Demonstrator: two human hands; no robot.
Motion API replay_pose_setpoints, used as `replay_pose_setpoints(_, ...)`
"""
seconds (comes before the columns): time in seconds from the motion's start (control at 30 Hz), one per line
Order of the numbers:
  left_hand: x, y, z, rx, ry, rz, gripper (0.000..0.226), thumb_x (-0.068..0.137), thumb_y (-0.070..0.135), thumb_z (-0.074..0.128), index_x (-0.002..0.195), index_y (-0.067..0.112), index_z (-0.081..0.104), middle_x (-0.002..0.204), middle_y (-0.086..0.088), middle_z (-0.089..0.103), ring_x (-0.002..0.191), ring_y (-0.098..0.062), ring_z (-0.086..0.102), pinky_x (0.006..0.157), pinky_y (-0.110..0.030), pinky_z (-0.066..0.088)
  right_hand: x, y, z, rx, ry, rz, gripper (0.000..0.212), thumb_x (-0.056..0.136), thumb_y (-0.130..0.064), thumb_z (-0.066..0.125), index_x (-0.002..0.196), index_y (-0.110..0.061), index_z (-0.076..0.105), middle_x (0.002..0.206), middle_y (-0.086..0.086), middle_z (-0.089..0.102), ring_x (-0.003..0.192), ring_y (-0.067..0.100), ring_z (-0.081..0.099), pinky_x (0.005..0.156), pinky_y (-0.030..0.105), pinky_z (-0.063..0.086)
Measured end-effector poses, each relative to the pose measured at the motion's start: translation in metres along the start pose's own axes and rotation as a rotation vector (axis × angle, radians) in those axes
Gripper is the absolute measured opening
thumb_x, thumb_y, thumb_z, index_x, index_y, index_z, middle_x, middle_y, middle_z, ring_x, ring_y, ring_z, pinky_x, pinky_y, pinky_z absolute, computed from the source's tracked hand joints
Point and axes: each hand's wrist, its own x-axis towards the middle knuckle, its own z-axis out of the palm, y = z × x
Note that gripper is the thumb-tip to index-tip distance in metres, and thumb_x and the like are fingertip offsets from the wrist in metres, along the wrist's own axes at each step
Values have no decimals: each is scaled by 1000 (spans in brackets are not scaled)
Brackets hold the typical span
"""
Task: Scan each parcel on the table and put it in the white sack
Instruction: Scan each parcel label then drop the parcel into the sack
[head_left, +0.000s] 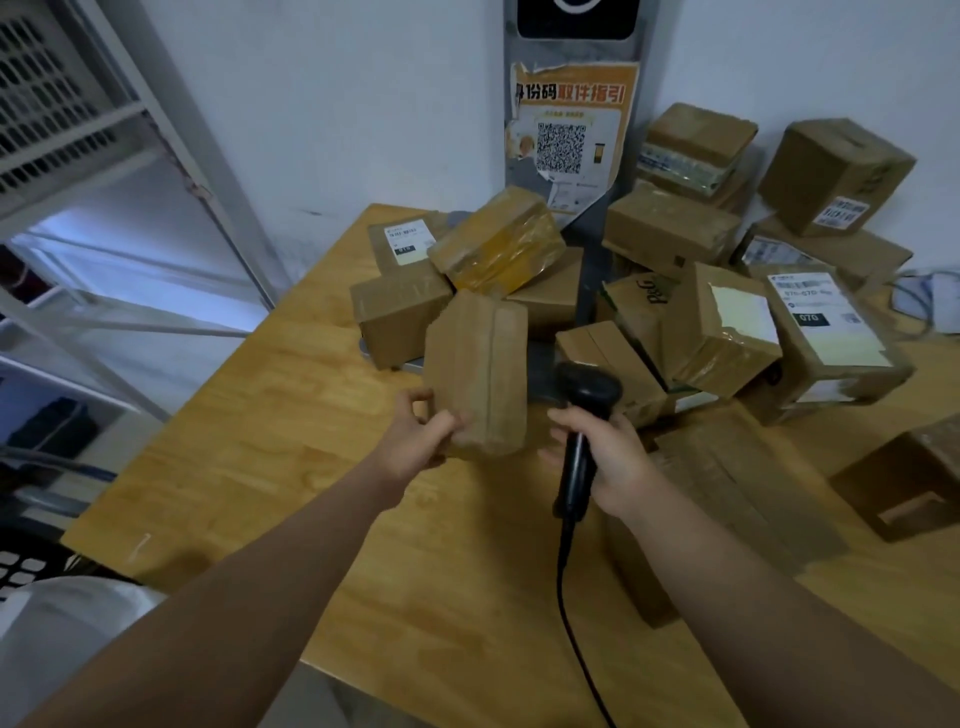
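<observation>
Forearms fill the bottom edge, one on each side. At eight o'clock, off the tabletop (260, 441) corner, sits a white fabric shape (62, 639); it may be the sack, but I cannot tell.

My left hand (423, 441) holds a brown parcel (478, 364) up at the centre, tilted, clear of the wood. Its fingers (452, 423) curl round the lower left corner and the thumb is hooked over the near edge. Only a taped seam faces me and no label shows, so I judge I hold it like this to find the barcode.

Just beside it at three o'clock, my right hand (608, 457) grasps the black scanner (584, 405). These fingers (566, 421) are wrapped tight round the grip, the head is aimed forward near the parcel's lower right edge, and the cable (566, 597) trails toward six o'clock. That keeps the beam ready once a label turns up.

From twelve to three o'clock a heap (722, 332) of boxes waits, not yet scanned.
</observation>
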Motion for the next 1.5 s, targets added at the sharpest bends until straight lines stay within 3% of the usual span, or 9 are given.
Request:
replay_pose_setpoints(0.2,-33,18,8,-472,-364,-74,39,96,40,37,128,24,53,130,-6,60,119,-27,55,102,-52,43,-8,-17,-9,87,-237,73,85,54,-35,94,130,-17,60,130,10,63,120,31,59,98,58,47)
replay_pose_setpoints(0.4,-39,28,30,-95,6,273,40,97,7,43,131,22,57,117,-3,65,97,-13,62,70,-19,50,-23,-21,-9,-150,-58,-191,58,74,-5,79,127,-16,57,115,6,69,107,22,66,94,44,53)
replay_pose_setpoints(0.47,-42,31,39,-141,10,269,38,97,27,48,134,22,54,122,1,65,106,-14,62,78,-24,50,-31,-20,-5,-191,-28,-267,58,76,-5,79,127,-18,53,114,2,67,105,16,64,87,37,54)
replay_pose_setpoints(0.53,-46,34,48,-127,-45,241,66,86,59,58,140,23,45,128,5,61,114,-13,59,88,-27,48,-39,-19,0,-258,-14,-341,56,77,-3,77,122,-23,52,111,-6,64,103,9,61,80,26,50)
replay_pose_setpoints(0.7,-44,30,42,-57,-26,48,76,79,38,75,139,20,31,128,0,54,108,-15,56,75,-29,46,-50,-30,-7,-300,-27,-277,48,80,-3,70,118,-25,50,105,-4,62,98,11,58,73,26,46)
replay_pose_setpoints(0.87,-44,8,26,-7,9,8,78,83,44,70,139,13,25,127,-2,51,112,-20,55,85,-34,48,-57,-43,-19,-478,-74,-63,39,81,-20,73,117,-15,58,98,9,67,98,29,66,97,51,49)
replay_pose_setpoints(1.03,-49,-1,26,-52,-14,1,71,80,30,76,133,15,32,124,-1,54,113,-20,57,94,-41,51,-70,-38,-17,-575,-138,-86,16,84,-11,68,98,-12,59,92,9,63,103,34,63,97,45,49)
replay_pose_setpoints(1.27,-47,0,3,-13,72,17,96,50,49,83,131,12,48,122,-3,61,107,-19,63,73,-32,58,-73,-40,-11,-468,-72,-234,21,87,-2,62,97,-17,52,87,5,58,87,23,61,95,46,49)
replay_pose_setpoints(1.5,-45,3,8,48,177,69,68,77,30,80,131,7,44,111,1,57,97,-16,59,85,-37,54,-90,-46,-4,-394,-397,-145,19,85,-25,69,88,-7,63,69,3,58,67,16,58,71,29,50)
